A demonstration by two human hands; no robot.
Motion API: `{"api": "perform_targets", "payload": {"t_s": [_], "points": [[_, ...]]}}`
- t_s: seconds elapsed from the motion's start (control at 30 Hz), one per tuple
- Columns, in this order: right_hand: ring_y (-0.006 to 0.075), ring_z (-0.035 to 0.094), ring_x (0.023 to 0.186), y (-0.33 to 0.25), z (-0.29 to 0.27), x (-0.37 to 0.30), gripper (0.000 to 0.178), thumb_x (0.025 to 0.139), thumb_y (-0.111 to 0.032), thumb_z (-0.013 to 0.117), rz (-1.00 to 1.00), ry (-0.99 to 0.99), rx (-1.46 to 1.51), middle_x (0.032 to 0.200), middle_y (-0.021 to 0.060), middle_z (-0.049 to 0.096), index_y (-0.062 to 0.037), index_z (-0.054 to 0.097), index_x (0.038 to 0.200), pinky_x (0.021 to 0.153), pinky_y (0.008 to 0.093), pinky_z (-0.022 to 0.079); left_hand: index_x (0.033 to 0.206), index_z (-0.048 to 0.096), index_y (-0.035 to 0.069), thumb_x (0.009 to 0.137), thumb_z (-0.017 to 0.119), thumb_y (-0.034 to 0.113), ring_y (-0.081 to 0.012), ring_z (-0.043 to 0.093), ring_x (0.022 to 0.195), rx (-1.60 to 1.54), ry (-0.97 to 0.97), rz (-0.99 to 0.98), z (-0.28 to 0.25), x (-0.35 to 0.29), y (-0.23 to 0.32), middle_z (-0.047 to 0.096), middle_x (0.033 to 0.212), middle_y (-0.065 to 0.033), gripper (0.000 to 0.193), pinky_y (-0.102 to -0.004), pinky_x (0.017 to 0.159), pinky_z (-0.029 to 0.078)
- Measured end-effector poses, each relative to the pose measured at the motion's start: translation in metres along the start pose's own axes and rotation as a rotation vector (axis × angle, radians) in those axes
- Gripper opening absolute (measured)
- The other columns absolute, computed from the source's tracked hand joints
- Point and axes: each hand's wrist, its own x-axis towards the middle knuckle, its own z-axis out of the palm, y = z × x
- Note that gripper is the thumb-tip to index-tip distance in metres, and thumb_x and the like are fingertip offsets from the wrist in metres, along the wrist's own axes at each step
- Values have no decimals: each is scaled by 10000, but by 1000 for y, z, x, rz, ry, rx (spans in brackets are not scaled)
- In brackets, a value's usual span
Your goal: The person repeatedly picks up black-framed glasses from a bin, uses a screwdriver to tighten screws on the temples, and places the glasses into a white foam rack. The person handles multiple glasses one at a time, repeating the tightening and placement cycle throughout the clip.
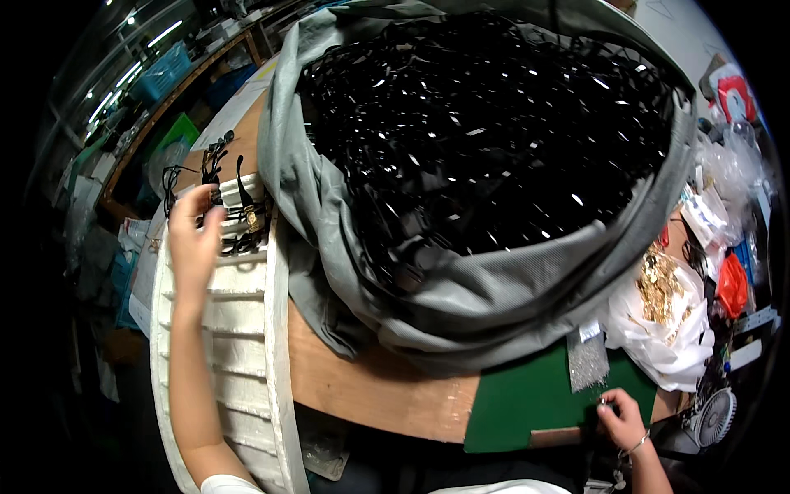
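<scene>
At the left, my left hand (196, 235) reaches to the far end of a long white slotted tray (239, 317). Its thumb and fingers curl around part of some black glasses (216, 198), partly hidden by the hand. Beside it, more black glasses (244, 189) with a gold ornament (252, 219) on the temple lie in the tray. Low on the right, my right hand (623, 421) is closed in a pinch over a green mat (518, 403). Whatever small dark thing it pinches is too small to name. Just beyond it lies a clear bag of tiny shiny pieces (587, 366).
A big grey sack (527, 300), full of shiny black pieces (494, 140), takes up the middle of the wooden table (370, 395). On the right are a white plastic bag (666, 358) holding gold parts (658, 288), a red bag (731, 284) and a small fan (714, 417).
</scene>
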Motion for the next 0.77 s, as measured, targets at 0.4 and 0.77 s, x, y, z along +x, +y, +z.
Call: {"api": "perform_targets", "payload": {"t_s": [0.4,0.77], "points": [[194,542,696,6,-21,7,229,751,-186,613,-384,-289,-85,799,94,551,-26,558,906,606,276,432,853,624,15,736,592,315,-232,610,794,-58,44,26,109,98,136,636,832,-132,323,-326,714,455],[205,544,720,44,-45,11,235,758,-179,608,-351,-236,69,834,108,563,-20,571,928,643,275,437,938,625,113,766,589,432,-150,532,761,-569,-449,-382,120,128,175,623,811,-69,364,-288,734,403]]}}
